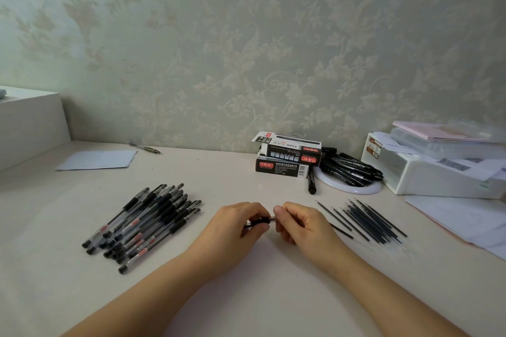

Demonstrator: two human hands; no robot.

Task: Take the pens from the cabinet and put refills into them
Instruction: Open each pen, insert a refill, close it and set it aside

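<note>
My left hand (241, 223) grips a black gel pen (263, 220) by its dark grip section, low over the middle of the desk. My right hand (297, 223) pinches the pen's silver tip end with thumb and fingers. Most of the pen is hidden inside both hands. A pile of several black capped pens (145, 223) lies to the left. Several thin dark refills (369, 220) lie fanned out to the right.
Two stacked black pen boxes (287, 157) stand at the back, with black markers (350, 168) on a white ring beside them. A white storage box (427, 175) with papers is at far right. A paper sheet (98, 160) and one pen (146, 148) lie back left.
</note>
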